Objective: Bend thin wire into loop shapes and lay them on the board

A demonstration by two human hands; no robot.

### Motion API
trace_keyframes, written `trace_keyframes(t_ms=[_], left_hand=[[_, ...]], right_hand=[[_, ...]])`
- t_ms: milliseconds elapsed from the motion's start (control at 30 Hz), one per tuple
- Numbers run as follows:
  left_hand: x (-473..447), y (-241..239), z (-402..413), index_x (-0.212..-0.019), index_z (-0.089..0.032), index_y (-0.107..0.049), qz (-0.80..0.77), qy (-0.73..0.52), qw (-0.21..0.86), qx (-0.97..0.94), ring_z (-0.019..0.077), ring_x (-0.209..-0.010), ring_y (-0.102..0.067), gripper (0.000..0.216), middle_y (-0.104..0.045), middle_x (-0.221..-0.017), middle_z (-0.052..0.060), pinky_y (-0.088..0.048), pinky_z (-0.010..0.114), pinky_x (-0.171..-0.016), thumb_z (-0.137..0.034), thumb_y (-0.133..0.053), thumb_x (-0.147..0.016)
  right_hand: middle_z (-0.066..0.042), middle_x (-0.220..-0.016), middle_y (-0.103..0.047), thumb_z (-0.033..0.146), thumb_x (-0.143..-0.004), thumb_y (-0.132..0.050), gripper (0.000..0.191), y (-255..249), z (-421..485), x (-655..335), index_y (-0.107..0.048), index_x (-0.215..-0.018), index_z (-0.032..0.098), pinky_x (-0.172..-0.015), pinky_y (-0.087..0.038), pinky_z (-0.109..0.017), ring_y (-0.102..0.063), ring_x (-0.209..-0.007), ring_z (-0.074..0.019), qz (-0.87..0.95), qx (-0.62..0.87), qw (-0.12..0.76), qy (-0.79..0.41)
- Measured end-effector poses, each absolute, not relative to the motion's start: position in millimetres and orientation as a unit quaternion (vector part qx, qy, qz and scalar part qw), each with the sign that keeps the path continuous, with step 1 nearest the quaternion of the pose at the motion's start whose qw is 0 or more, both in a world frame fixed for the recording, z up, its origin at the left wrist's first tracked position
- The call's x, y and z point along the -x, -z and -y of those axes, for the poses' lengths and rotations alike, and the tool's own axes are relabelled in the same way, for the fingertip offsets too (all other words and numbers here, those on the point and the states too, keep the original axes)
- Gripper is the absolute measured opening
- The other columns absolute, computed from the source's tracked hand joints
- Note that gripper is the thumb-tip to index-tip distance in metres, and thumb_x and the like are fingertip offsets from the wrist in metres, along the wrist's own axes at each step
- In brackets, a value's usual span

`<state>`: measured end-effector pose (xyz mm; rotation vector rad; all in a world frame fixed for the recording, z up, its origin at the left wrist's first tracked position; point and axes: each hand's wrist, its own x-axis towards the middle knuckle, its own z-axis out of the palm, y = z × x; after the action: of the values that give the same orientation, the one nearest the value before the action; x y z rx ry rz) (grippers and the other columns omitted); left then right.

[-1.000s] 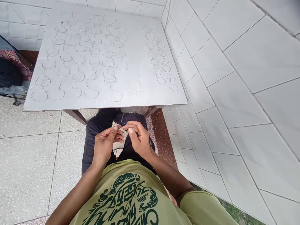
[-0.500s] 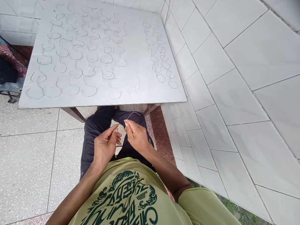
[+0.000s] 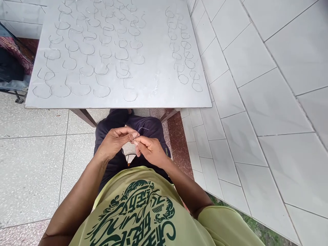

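Note:
A thin pale wire (image 3: 144, 128) runs through the fingertips of both hands, above my lap. My left hand (image 3: 118, 139) pinches it between thumb and fingers, and a thin curved end hangs below that hand. My right hand (image 3: 150, 148) is closed on the same wire, its fingertips touching the left ones. One bent end of the wire sticks up past the fingers; the stretch between them is mostly hidden.
Ahead stands a white-topped table (image 3: 159, 99). Rows of bent wire pieces (image 3: 101, 91) lie on its left, and linked wire loops (image 3: 183, 79) on its right. A tiled wall (image 3: 246, 136) rises at the right. A dark bag (image 3: 11, 65) is at far left.
My hands were slightly apart and are now together at the fingertips. My left hand has moved up and right to the wire. The view has tilted down a little.

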<state>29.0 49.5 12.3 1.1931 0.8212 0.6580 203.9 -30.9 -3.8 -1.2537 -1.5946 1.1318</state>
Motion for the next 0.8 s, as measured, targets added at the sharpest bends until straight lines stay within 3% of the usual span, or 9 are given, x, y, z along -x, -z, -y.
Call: trace_keyframes(t_ms=[167,533,800], left_hand=[[-28,-8,-50,-0.074,-0.016,-0.074,-0.350,-0.294,0.733,-0.503,0.0152,-0.072,-0.056,0.029,-0.065,-0.076,0.004,-0.045,0.028,-0.070,-0.042,-0.080,-0.086],[-8,-2,-40,-0.073,-0.016,-0.074,-0.333,-0.248,0.809,-0.416,0.0145,-0.073,-0.051,0.025,-0.059,-0.075,0.003,-0.042,0.028,-0.070,-0.037,-0.081,-0.085],[-13,4,-36,-0.087,-0.016,-0.075,-0.319,-0.333,0.807,-0.370,0.0143,-0.078,-0.055,0.020,-0.062,-0.087,0.005,-0.046,0.026,-0.069,-0.035,-0.077,-0.089]], right_hand=[[0.004,-0.065,-0.069,0.035,-0.106,-0.053,0.027,0,31,-203,-0.069,-0.091,0.021,-0.061,-0.054,-0.021,-0.066,-0.054,-0.0105,0.584,0.507,0.405,-0.487],[0.004,-0.065,-0.066,0.030,-0.106,-0.051,0.029,-9,24,-212,-0.067,-0.084,0.021,-0.062,-0.050,-0.021,-0.061,-0.054,-0.0091,0.666,0.451,0.348,-0.482],[0.005,-0.065,-0.067,0.042,-0.104,-0.057,0.027,-2,18,-217,-0.071,-0.107,0.018,-0.056,-0.054,-0.020,-0.064,-0.052,-0.0098,0.566,0.443,0.378,-0.584]])
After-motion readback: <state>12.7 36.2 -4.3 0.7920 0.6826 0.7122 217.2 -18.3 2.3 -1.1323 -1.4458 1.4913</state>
